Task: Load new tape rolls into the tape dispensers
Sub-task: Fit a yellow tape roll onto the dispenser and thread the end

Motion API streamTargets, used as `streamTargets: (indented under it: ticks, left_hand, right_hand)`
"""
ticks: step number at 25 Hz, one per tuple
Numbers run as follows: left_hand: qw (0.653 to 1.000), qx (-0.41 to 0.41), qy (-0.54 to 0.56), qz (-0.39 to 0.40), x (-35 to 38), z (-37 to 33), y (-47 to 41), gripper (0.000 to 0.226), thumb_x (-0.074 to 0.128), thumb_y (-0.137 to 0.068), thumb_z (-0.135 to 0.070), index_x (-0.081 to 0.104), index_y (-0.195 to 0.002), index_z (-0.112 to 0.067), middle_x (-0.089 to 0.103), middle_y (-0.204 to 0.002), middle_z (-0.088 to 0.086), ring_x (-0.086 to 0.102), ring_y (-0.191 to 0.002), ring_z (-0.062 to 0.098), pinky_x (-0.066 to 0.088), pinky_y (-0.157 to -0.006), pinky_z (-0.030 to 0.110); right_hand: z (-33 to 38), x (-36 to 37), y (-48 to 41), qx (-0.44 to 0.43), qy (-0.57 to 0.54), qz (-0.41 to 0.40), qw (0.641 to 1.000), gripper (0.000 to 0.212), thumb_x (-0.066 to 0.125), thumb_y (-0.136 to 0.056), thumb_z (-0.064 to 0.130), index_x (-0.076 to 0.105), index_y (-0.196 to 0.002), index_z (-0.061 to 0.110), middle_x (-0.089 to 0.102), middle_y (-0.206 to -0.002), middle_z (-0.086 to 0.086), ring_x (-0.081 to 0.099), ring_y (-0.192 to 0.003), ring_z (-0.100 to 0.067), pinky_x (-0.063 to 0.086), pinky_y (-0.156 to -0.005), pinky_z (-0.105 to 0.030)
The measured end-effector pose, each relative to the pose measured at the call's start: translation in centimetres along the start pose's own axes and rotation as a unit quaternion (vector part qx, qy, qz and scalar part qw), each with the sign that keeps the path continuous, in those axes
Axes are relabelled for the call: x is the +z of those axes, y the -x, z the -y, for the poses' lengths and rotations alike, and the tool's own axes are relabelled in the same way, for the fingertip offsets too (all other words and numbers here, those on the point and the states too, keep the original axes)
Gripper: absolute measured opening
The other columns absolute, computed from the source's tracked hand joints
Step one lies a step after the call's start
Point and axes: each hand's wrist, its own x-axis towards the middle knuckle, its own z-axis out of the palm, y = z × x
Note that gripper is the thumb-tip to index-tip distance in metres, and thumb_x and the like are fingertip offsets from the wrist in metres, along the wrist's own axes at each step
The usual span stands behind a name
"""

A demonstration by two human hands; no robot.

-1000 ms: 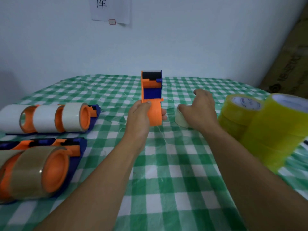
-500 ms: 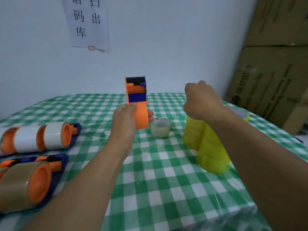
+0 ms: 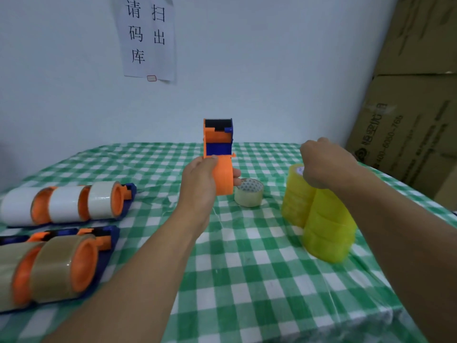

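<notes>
one orange dispenser (image 3: 223, 174) gripped by left hand (image 3: 197, 186), one clear roll (image 3: 248, 193) centre, two yellow roll stacks (image 3: 326, 226) right, right hand (image 3: 326, 167) curled atop one, hold unclear

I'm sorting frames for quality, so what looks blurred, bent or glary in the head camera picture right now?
Head view: light is flat and even, shadows faint; the brown-tape dispensers at lower left and the near yellow roll stack are smeared; the orange dispenser in the left hand is sharp; cardboard boxes lean from wide-angle distortion.
</notes>
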Motion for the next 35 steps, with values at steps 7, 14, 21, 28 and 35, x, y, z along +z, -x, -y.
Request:
streamTargets:
  ticks: [7, 14, 21, 28, 35]
  left_hand:
    - [1.000, -0.005, 0.013, -0.011, -0.8, -0.1, -0.6, 0.026, 0.044, -0.104, -0.019, 0.060, -0.117, -0.004, 0.076, -0.082, 0.015, 0.072, -0.069, 0.024, 0.060, -0.075, 0.040]
    - [0.999, -0.002, 0.018, -0.046, -2.6, 0.3, -2.6, 0.020, 0.048, -0.102, -0.018, 0.065, -0.108, -0.011, 0.076, -0.077, 0.009, 0.072, -0.069, 0.023, 0.059, -0.083, 0.044]
    - [0.996, -0.001, 0.025, -0.081, -4.9, 3.1, -5.6, 0.016, 0.053, -0.097, -0.013, 0.065, -0.109, -0.011, 0.075, -0.081, 0.011, 0.070, -0.072, 0.025, 0.055, -0.090, 0.052]
    - [0.995, -0.002, -0.004, -0.096, -6.0, 5.9, -7.3, 0.014, 0.062, -0.090, -0.007, 0.066, -0.104, -0.006, 0.076, -0.086, 0.015, 0.072, -0.071, 0.024, 0.057, -0.075, 0.038]
    - [0.996, 0.004, -0.021, -0.087, -6.8, 7.6, -7.8, 0.017, 0.071, -0.085, -0.008, 0.071, -0.102, -0.009, 0.074, -0.088, 0.008, 0.071, -0.079, 0.020, 0.058, -0.071, 0.030]
  right_hand:
    - [1.9, -2.9, 0.0, -0.004, 0.023, -0.020, 1.000, 0.023, 0.059, -0.090, -0.001, 0.040, -0.089, 0.012, 0.037, -0.099, -0.012, 0.046, -0.081, -0.033, 0.038, -0.070, -0.039]
    - [8.0, -4.0, -1.6, -0.085, -0.169, -0.091, 0.978, 0.047, 0.050, -0.083, -0.010, 0.053, -0.127, 0.004, 0.047, -0.126, -0.017, 0.056, -0.102, -0.036, 0.043, -0.076, -0.034]
    - [12.6, 2.8, -4.4, -0.090, -0.424, -0.031, 0.900, 0.054, 0.074, -0.082, -0.001, 0.058, -0.131, 0.017, 0.051, -0.133, -0.003, 0.059, -0.117, -0.019, 0.052, -0.088, -0.033]
    - [14.0, 8.7, -4.8, -0.032, -0.669, 0.004, 0.743, 0.043, 0.080, -0.079, -0.004, 0.065, -0.112, 0.019, 0.061, -0.126, 0.002, 0.064, -0.116, -0.013, 0.055, -0.087, -0.031]
    - [14.9, 11.4, -4.5, -0.005, -0.760, 0.020, 0.650, 0.039, 0.080, -0.078, -0.005, 0.068, -0.105, 0.021, 0.062, -0.123, -0.002, 0.066, -0.115, -0.014, 0.057, -0.091, -0.036]
